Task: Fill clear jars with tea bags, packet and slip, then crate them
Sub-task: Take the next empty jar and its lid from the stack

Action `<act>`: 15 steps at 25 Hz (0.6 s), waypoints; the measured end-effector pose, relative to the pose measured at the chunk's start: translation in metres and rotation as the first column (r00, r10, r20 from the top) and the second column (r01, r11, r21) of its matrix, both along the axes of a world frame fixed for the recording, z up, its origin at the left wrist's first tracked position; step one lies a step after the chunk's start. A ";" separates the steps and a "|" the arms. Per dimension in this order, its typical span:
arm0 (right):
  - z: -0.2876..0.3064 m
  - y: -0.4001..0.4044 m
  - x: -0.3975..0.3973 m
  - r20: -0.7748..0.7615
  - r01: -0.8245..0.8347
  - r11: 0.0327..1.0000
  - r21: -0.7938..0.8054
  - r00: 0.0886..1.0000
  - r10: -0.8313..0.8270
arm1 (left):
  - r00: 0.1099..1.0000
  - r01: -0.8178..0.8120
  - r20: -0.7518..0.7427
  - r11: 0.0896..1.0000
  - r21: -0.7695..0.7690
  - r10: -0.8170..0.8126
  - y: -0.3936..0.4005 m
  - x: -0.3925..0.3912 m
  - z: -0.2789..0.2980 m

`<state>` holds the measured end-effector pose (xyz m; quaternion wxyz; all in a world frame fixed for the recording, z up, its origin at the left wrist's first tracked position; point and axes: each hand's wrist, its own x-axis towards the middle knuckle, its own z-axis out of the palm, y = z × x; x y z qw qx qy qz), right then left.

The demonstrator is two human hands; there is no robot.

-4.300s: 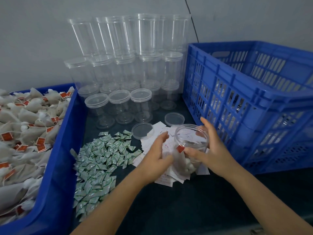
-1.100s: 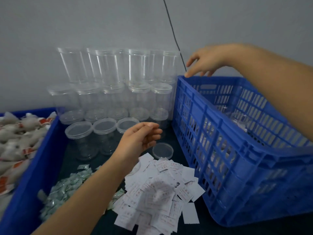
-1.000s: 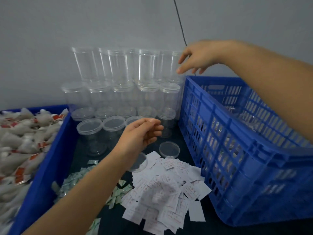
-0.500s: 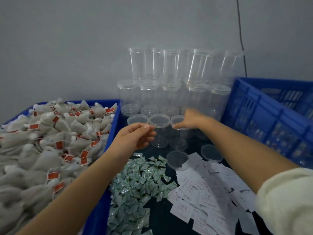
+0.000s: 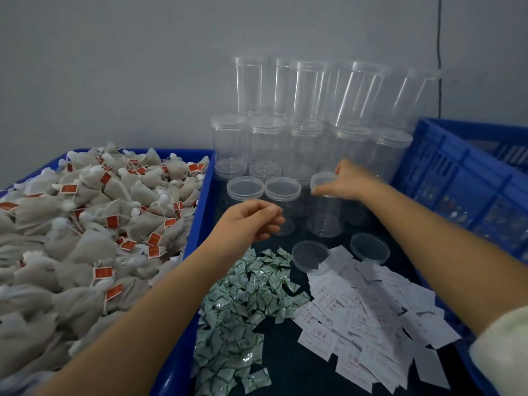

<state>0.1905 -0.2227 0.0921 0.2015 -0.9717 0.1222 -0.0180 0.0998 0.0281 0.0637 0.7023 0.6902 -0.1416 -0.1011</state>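
Beside the blue crate [image 5: 463, 178], the right hand [image 5: 347, 181] grips the lid of an empty jar [image 5: 325, 207] standing on the worktop while the left hand [image 5: 251, 221] hovers loosely curled, empty, so tea bags [image 5: 94, 224], packet and slip remain to go in.

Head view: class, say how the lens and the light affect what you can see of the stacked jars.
Head view: dim, even light; the wide lens makes the stacked jars lean outward near the top; their clear walls show only as pale streaks of glare; the right hand is slightly blurred.
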 end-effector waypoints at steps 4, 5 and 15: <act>0.021 0.006 -0.053 0.003 0.015 0.949 0.314 1.000 -0.017 | 0.932 -0.157 0.361 0.929 0.335 0.028 -0.008 -0.006 -0.009; 0.017 0.011 -0.066 -0.019 0.008 0.895 0.446 1.000 0.000 | 0.876 -0.219 0.482 0.878 0.425 -0.015 -0.008 -0.007 -0.013; -0.029 0.061 -0.133 -0.214 0.118 0.536 0.836 0.969 0.121 | 0.603 -0.553 0.687 0.407 0.727 -0.406 -0.009 -0.018 -0.029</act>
